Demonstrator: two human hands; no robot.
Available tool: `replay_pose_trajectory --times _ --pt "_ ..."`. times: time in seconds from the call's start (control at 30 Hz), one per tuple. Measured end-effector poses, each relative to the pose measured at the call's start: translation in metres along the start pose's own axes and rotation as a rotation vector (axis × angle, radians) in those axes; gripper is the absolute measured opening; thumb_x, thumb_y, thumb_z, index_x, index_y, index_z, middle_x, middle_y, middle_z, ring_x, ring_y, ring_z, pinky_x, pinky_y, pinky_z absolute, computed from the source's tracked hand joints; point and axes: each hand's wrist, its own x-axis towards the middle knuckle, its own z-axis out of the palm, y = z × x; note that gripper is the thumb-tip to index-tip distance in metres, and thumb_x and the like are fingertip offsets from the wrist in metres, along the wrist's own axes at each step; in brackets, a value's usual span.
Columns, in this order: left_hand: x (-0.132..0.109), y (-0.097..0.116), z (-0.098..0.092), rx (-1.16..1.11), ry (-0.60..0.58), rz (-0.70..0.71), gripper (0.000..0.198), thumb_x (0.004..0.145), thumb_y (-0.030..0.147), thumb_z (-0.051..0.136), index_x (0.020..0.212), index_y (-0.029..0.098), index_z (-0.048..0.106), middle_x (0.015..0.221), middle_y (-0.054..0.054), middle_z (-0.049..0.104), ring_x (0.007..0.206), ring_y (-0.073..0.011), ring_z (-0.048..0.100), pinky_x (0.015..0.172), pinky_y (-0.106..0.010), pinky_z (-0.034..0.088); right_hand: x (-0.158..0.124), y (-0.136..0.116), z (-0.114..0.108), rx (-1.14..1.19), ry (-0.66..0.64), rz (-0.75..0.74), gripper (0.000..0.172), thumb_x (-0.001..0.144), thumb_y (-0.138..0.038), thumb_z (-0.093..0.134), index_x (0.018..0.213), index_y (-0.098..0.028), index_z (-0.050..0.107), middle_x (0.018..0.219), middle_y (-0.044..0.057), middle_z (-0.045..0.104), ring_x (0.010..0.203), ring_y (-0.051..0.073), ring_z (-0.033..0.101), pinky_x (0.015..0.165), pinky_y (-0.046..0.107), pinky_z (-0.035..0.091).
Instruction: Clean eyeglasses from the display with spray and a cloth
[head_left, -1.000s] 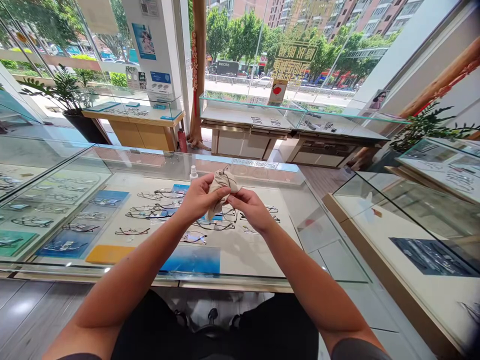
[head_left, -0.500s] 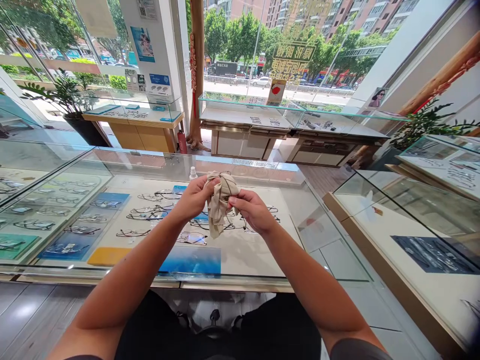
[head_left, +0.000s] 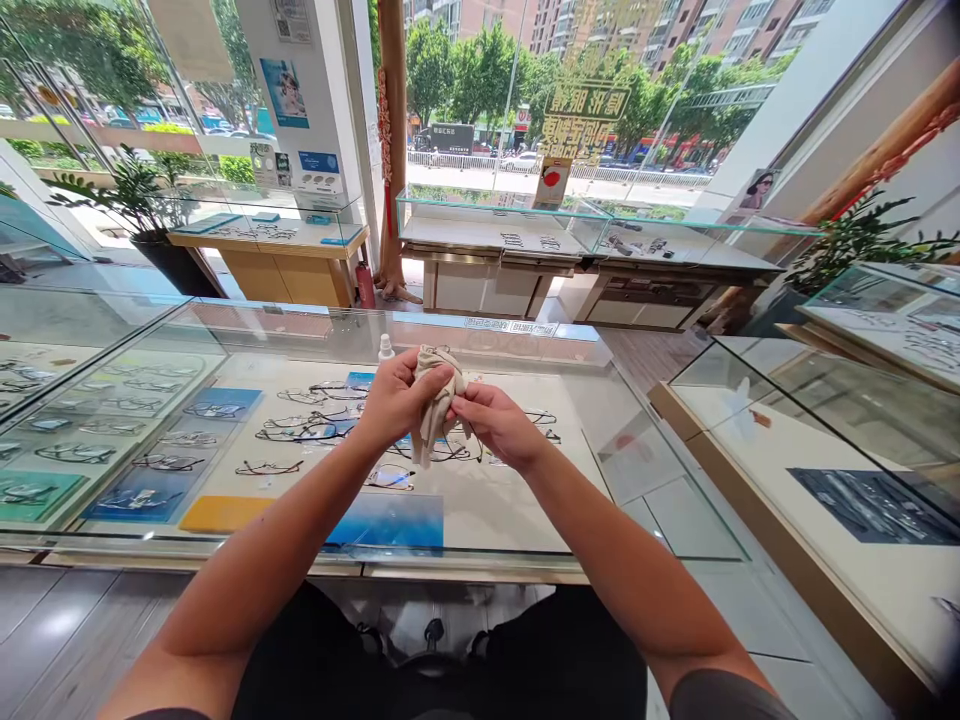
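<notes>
My left hand (head_left: 396,400) and my right hand (head_left: 495,420) meet above a glass display counter (head_left: 660,500). Both are closed on a beige cloth (head_left: 433,400) bunched between them. A thin dark pair of glasses seems wrapped in the cloth, mostly hidden by it. A small white bottle (head_left: 385,348) stands on the counter glass just beyond my left hand. Under the glass lie several pairs of glasses (head_left: 300,430) on white and blue pads.
More glass display cases stand to the left (head_left: 67,330), to the right (head_left: 862,420) and at the back (head_left: 525,225) by the shop window. Potted plants (head_left: 142,195) stand at both sides. A grey floor runs below the counter's near edge.
The cloth hung lower half a second ago and is now gathered tighter between my hands. My hands have closed together slightly and shifted a little lower.
</notes>
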Motion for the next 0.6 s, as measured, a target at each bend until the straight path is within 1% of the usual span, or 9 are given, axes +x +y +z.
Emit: replay_pose_trajectory --times 0.07,0.1,0.17,0.27,0.33,0.37,0.47,0.53,0.6 --pt "0.000 -0.002 -0.001 0.033 0.043 0.011 0.058 0.089 0.074 0.082 0.079 0.018 0.070 0.065 -0.001 0.066 0.054 -0.0142 0.056 0.052 -0.027 0.045 0.000 -0.001 0.000 -0.005 -0.004 0.009 0.051 0.077 -0.067 0.095 0.079 -0.020 0.076 0.081 0.003 0.074 0.077 0.018 0.063 0.075 0.033 0.047" --pt "0.001 -0.002 -0.003 0.033 0.034 0.005 0.061 0.091 0.077 0.079 0.078 0.018 0.069 0.064 -0.002 0.066 0.053 -0.0144 0.056 0.051 -0.027 0.045 -0.001 -0.003 0.000 0.000 -0.003 0.013 0.050 0.077 -0.066 0.096 0.079 -0.020 0.076 0.080 0.003 0.073 0.076 0.017 0.063 0.073 0.032 0.047" --pt "0.003 -0.002 -0.008 0.010 -0.043 -0.015 0.062 0.091 0.078 0.077 0.080 0.018 0.069 0.065 -0.003 0.067 0.054 -0.0154 0.058 0.052 -0.028 0.047 -0.002 -0.007 -0.005 0.018 0.022 0.019 0.047 0.075 -0.062 0.097 0.079 -0.020 0.077 0.078 0.002 0.071 0.072 0.015 0.059 0.069 0.031 0.044" --pt "0.006 0.001 -0.013 -0.040 -0.201 -0.045 0.055 0.086 0.070 0.088 0.092 0.017 0.073 0.074 -0.004 0.072 0.060 -0.0167 0.064 0.055 -0.027 0.052 -0.003 -0.013 -0.013 0.033 0.087 0.037 0.041 0.076 -0.056 0.097 0.080 -0.020 0.076 0.077 0.001 0.069 0.064 0.012 0.049 0.058 0.029 0.035" --pt "0.007 0.003 -0.014 -0.065 -0.256 -0.056 0.051 0.081 0.059 0.096 0.102 0.017 0.074 0.080 -0.005 0.075 0.066 -0.0172 0.067 0.058 -0.026 0.054 -0.003 -0.014 -0.015 0.036 0.097 0.045 0.041 0.077 -0.055 0.097 0.080 -0.020 0.076 0.078 0.001 0.069 0.063 0.012 0.048 0.056 0.029 0.034" --pt "0.007 0.003 -0.013 -0.076 -0.258 -0.058 0.052 0.078 0.053 0.100 0.105 0.018 0.074 0.084 -0.005 0.076 0.068 -0.0174 0.069 0.060 -0.026 0.055 -0.002 -0.013 -0.015 0.044 0.088 0.044 0.041 0.077 -0.056 0.097 0.080 -0.020 0.076 0.078 0.001 0.069 0.064 0.012 0.049 0.057 0.029 0.036" --pt "0.004 0.001 -0.009 -0.084 -0.200 -0.062 0.051 0.074 0.049 0.102 0.101 0.018 0.072 0.081 -0.003 0.075 0.066 -0.0173 0.069 0.059 -0.026 0.055 0.000 -0.007 -0.008 0.081 0.029 0.042 0.044 0.076 -0.058 0.099 0.080 -0.020 0.077 0.078 0.002 0.071 0.072 0.016 0.059 0.068 0.031 0.047" --pt "0.002 0.000 -0.005 -0.048 -0.130 -0.048 0.049 0.079 0.056 0.098 0.095 0.018 0.071 0.074 -0.001 0.072 0.060 -0.0162 0.066 0.055 -0.026 0.053 0.001 -0.003 -0.004 0.086 -0.002 0.044 0.047 0.074 -0.061 0.100 0.080 -0.020 0.078 0.079 0.002 0.073 0.076 0.017 0.063 0.074 0.032 0.050" --pt "0.001 -0.001 -0.003 0.012 -0.033 0.001 0.052 0.086 0.066 0.089 0.086 0.018 0.070 0.070 -0.001 0.069 0.057 -0.0147 0.061 0.053 -0.026 0.049 0.001 0.000 -0.001 0.055 -0.012 0.045 0.049 0.074 -0.064 0.099 0.079 -0.020 0.079 0.080 0.003 0.074 0.076 0.017 0.062 0.074 0.032 0.049"
